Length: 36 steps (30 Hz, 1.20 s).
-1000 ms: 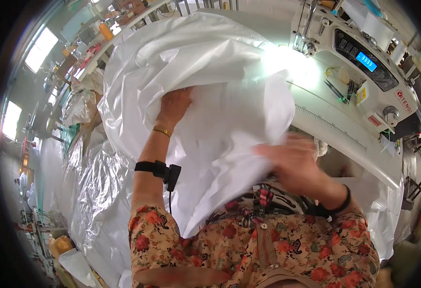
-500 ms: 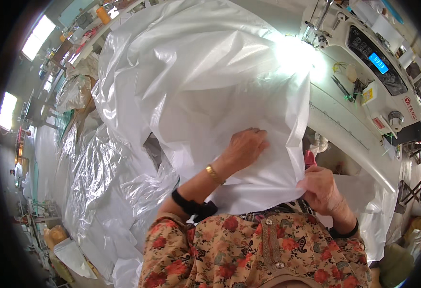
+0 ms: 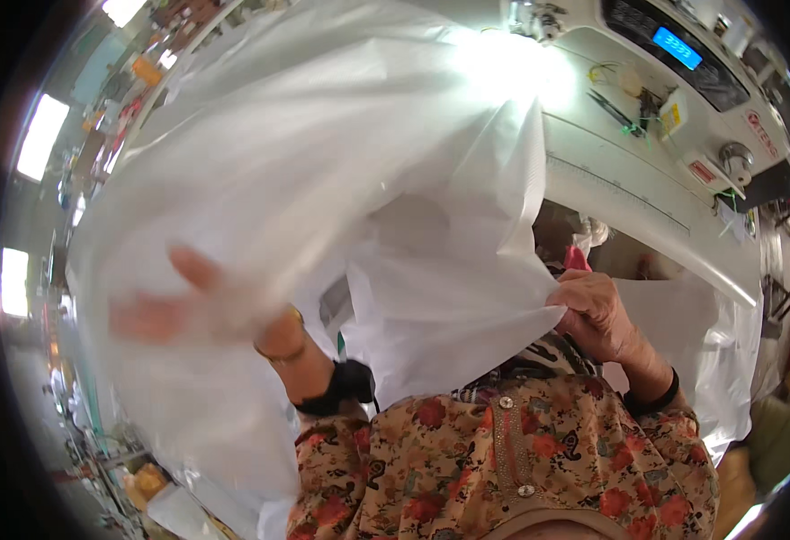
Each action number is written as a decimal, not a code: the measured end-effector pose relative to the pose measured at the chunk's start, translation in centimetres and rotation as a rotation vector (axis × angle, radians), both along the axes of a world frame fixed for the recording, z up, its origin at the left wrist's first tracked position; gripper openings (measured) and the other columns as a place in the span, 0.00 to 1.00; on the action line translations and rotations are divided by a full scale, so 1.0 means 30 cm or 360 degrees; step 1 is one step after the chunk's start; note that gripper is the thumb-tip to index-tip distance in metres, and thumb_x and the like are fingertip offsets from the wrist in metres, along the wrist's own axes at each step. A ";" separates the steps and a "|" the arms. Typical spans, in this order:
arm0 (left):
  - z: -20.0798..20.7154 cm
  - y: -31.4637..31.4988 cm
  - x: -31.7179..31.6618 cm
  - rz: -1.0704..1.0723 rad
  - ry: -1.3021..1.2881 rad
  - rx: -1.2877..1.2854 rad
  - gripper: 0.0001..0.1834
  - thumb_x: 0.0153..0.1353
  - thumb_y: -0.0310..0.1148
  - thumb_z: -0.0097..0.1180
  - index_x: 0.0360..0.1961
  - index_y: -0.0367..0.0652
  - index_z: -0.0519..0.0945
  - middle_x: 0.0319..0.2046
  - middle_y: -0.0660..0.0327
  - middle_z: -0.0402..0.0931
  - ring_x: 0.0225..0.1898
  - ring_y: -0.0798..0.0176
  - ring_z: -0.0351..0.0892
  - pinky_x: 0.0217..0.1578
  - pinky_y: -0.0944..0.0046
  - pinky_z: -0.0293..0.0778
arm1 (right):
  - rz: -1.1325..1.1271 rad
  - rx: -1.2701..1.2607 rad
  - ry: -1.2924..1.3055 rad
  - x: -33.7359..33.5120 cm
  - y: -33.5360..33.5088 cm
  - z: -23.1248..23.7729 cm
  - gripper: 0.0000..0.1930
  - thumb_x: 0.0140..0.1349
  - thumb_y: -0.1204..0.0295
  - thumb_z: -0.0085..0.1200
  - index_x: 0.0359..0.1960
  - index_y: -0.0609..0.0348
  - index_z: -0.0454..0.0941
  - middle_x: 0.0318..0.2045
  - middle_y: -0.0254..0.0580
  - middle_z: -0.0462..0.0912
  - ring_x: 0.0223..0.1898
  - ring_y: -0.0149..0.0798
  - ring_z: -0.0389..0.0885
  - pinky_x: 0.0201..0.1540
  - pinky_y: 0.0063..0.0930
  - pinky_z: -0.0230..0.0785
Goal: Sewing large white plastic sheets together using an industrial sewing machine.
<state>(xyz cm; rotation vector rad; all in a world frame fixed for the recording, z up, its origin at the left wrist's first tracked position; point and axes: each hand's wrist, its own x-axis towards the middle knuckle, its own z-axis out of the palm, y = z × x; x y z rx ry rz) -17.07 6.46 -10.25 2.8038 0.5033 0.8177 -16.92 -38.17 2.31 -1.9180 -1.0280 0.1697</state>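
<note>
A large white plastic-looking sheet (image 3: 323, 162) spreads from under the bright lamp of the sewing machine (image 3: 593, 117) down to my lap. My right hand (image 3: 591, 315) pinches its near right corner, close to my body. Out to the left, my left hand (image 3: 193, 306) is smeared by motion over the sheet, its thumb standing apart from the fingers and nothing visible held in it. A bracelet and a black band circle that arm. The machine's needle area is lost in the lamp's glare.
On the machine bed lie dark thread snips (image 3: 613, 110) and loose thread. A lit blue display (image 3: 678, 48) sits on the machine head. Something pink (image 3: 577, 258) shows beyond my right hand. More machines and clutter line the far left.
My left hand has swept left, and the sheet has billowed out that way, covering the crinkled clear plastic. My right hand keeps its pinch on the corner. The view has shifted slightly.
</note>
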 end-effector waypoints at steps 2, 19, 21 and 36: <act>0.035 -0.179 -0.045 -0.0418 0.0026 -0.0092 0.30 0.63 0.33 0.52 0.65 0.36 0.64 0.63 0.53 0.67 0.60 0.50 0.66 0.62 0.55 0.62 | 0.0005 0.0056 -0.0064 0.005 0.002 0.004 0.06 0.55 0.78 0.57 0.35 0.61 0.76 0.27 0.41 0.79 0.32 0.49 0.79 0.38 0.37 0.71; 0.128 -0.279 0.009 -0.0616 0.0364 -0.0070 0.26 0.67 0.39 0.46 0.61 0.34 0.67 0.59 0.52 0.70 0.58 0.53 0.69 0.60 0.57 0.64 | 0.0033 0.0099 -0.0331 -0.014 -0.098 -0.042 0.09 0.62 0.65 0.57 0.36 0.57 0.75 0.26 0.38 0.74 0.29 0.45 0.76 0.35 0.40 0.70; 0.132 -0.264 0.024 -0.0622 0.0369 -0.0074 0.26 0.67 0.40 0.46 0.61 0.34 0.67 0.58 0.52 0.70 0.58 0.54 0.70 0.60 0.57 0.64 | 0.0024 0.0041 -0.0214 -0.011 -0.043 -0.140 0.08 0.61 0.67 0.56 0.37 0.57 0.75 0.28 0.41 0.75 0.32 0.48 0.77 0.36 0.42 0.70; 0.157 -0.265 0.021 -0.0645 0.0403 -0.0169 0.26 0.71 0.44 0.41 0.58 0.32 0.70 0.55 0.51 0.74 0.56 0.57 0.72 0.59 0.58 0.65 | 0.0462 -0.0582 0.0421 -0.039 0.149 -0.351 0.09 0.61 0.63 0.52 0.35 0.53 0.80 0.35 0.52 0.81 0.37 0.54 0.80 0.39 0.44 0.74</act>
